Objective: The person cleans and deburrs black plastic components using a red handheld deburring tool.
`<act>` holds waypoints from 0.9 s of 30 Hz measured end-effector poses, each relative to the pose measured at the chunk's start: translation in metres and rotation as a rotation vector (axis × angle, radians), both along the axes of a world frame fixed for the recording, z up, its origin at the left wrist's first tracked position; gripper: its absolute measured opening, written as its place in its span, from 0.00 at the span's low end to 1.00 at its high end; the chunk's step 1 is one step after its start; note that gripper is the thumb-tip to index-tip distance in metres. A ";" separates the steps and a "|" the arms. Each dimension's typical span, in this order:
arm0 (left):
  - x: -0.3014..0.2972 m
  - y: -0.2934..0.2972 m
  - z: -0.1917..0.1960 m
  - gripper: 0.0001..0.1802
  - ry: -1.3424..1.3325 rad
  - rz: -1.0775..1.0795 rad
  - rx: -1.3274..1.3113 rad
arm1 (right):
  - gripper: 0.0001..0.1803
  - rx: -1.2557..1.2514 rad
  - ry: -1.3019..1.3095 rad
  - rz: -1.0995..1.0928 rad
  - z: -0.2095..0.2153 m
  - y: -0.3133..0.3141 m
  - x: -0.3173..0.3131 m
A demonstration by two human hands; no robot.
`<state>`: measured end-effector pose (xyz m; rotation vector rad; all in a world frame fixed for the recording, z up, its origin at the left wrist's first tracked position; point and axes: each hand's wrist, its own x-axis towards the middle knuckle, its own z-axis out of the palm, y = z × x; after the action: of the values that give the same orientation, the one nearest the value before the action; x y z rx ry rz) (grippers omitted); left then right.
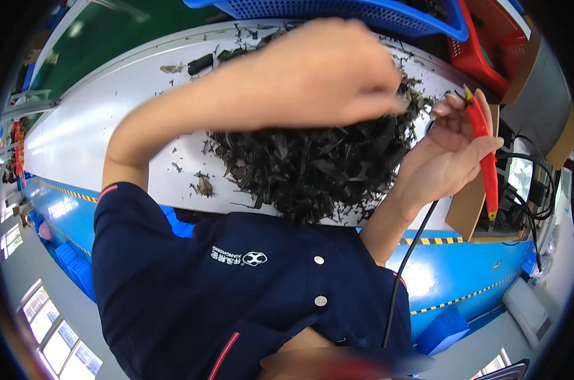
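- Left hand (325, 69): raised above the pile of dark scraps (312, 164), fingers curled loosely together.
- Right hand (448, 155): closed around a red tool (483, 149).
- White table (97, 126): scraps are spread across it.

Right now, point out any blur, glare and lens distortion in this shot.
Head view: the left hand is close to the lens and motion-blurred at the fingers; the right hand and its red tool stay sharp; glare whitens the white table; its edge bows from fisheye distortion; corners go black.

1 red tool (482, 142), 1 scrap heap (312, 164), 2 hands.
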<state>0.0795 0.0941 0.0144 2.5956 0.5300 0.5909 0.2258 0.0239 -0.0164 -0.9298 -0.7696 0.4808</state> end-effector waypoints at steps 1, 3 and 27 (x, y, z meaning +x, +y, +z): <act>-0.004 -0.015 -0.013 0.10 -0.013 0.017 0.054 | 0.32 -0.036 0.002 -0.022 0.003 0.001 -0.005; -0.009 -0.028 -0.033 0.10 -0.030 0.029 0.107 | 0.31 -0.057 -0.043 0.018 0.000 0.002 -0.007; -0.069 -0.044 -0.034 0.21 -0.521 0.288 0.448 | 0.26 -0.261 0.012 0.491 0.030 0.000 -0.050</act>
<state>0.0110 0.0497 -0.0194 2.6065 0.6514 1.5826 0.1761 0.0235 0.0138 -0.9752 -0.9413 1.0345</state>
